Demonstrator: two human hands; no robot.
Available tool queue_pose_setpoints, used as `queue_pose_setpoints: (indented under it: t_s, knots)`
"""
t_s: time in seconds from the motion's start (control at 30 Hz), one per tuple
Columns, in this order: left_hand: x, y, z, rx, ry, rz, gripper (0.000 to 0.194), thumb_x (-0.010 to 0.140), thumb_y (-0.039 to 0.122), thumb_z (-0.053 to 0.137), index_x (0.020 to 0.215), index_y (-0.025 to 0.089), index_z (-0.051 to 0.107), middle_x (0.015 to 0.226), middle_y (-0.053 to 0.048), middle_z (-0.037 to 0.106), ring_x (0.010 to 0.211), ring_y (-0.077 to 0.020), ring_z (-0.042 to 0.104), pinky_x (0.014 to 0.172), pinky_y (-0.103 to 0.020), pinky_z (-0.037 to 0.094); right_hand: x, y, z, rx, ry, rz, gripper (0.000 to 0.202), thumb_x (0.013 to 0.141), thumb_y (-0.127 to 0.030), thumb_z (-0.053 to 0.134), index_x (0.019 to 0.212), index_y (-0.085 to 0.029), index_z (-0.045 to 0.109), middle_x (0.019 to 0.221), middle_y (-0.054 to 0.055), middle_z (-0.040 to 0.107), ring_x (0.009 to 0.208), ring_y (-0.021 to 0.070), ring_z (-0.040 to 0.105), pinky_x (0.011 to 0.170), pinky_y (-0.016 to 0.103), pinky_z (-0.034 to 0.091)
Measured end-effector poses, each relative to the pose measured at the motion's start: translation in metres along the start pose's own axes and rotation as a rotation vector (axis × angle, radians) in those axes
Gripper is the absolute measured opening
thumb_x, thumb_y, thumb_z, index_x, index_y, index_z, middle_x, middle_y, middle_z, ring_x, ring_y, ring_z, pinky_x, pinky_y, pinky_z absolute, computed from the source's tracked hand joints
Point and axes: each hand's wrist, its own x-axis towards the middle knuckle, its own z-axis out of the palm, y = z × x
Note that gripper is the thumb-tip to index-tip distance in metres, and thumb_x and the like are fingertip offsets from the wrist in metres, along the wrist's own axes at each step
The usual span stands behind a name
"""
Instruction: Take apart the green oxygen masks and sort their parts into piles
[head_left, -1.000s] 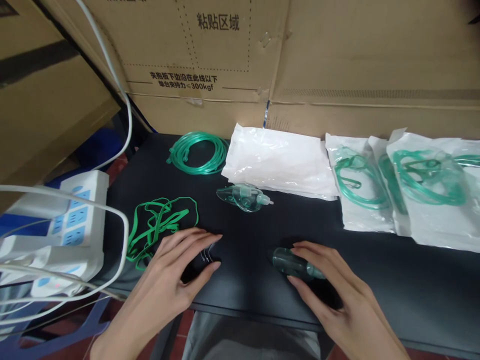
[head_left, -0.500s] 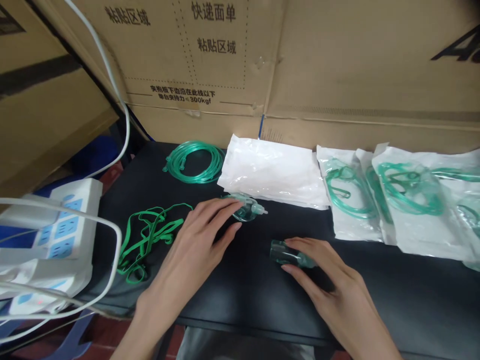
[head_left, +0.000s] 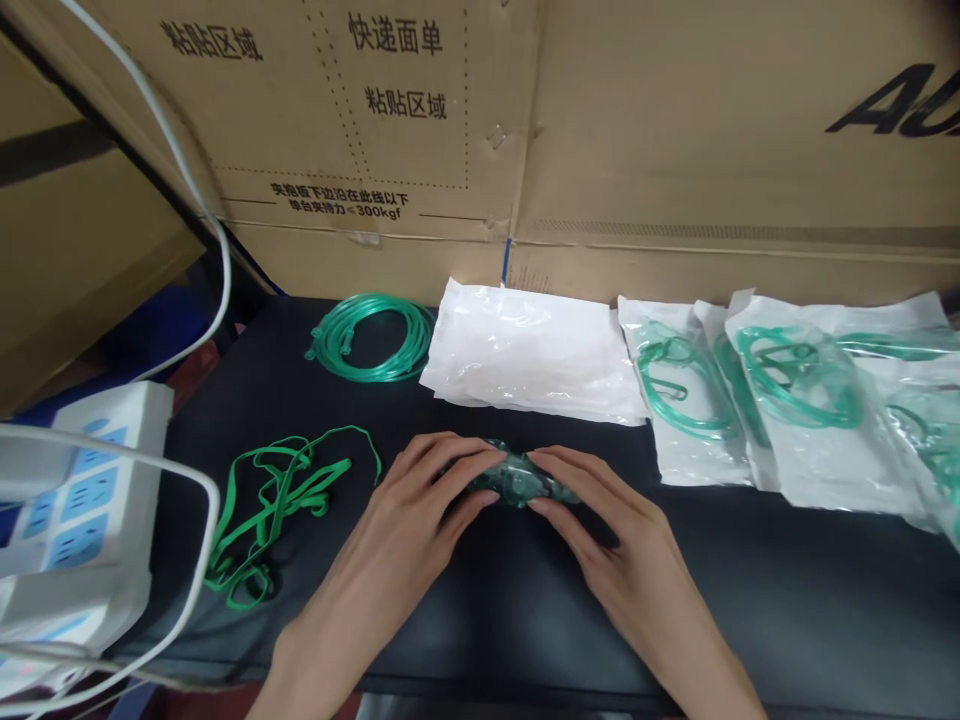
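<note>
In front of me, two see-through green plastic pieces meet end to end between my hands, low over the black tabletop (head_left: 480, 600). My left hand (head_left: 412, 520) is closed on what looks like a nebulizer cup (head_left: 516, 484), gripped by thumb and fingers from the left. From the right, my right hand (head_left: 622, 530) pinches a short clear green cylinder (head_left: 556, 489), mostly covered by its fingers. The pieces touch; whether they are locked together I cannot tell. A tangled green elastic strap (head_left: 279, 500) lies left of my left hand.
A coil of green tubing (head_left: 411, 352) rests at the back left, beside white packets (head_left: 532, 350). Several clear-fronted packets (head_left: 690, 400) with green tubing lie at right. A white power strip (head_left: 127, 490) and looping cable (head_left: 214, 510) stand at left. A cardboard box (head_left: 637, 150) walls the back.
My hands have come together, the right moving left with the cylinder until it meets the nebulizer cup. The cup's pale nozzle no longer shows. The view has shifted slightly to the right.
</note>
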Motion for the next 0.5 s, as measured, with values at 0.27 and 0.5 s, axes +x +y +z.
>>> queue_pose_setpoints:
  t_s: [0.27, 0.5]
  knots:
    - [0.001, -0.005, -0.001, -0.059, -0.006, -0.119, 0.043, 0.107, 0.018, 0.065, 0.145, 0.036, 0.055, 0.131, 0.0, 0.066, 0.123, -0.0197, 0.061, 0.105, -0.033, 0.054, 0.003, -0.004, 0.003, -0.116, -0.048, -0.056, 0.039, 0.107, -0.021, 0.063, 0.142, -0.035, 0.066, 0.141, 0.004, 0.065, 0.126, 0.0201, 0.068, 0.109, 0.034, 0.057]
    - [-0.005, -0.012, -0.001, 0.075, 0.025, 0.037, 0.032, 0.111, 0.032, 0.059, 0.143, 0.036, 0.06, 0.137, -0.002, 0.065, 0.121, -0.0243, 0.06, 0.099, -0.037, 0.055, 0.006, -0.008, 0.02, -0.304, -0.019, -0.118, 0.038, 0.108, -0.018, 0.055, 0.145, -0.023, 0.064, 0.139, 0.014, 0.069, 0.122, 0.0318, 0.07, 0.104, 0.056, 0.061]
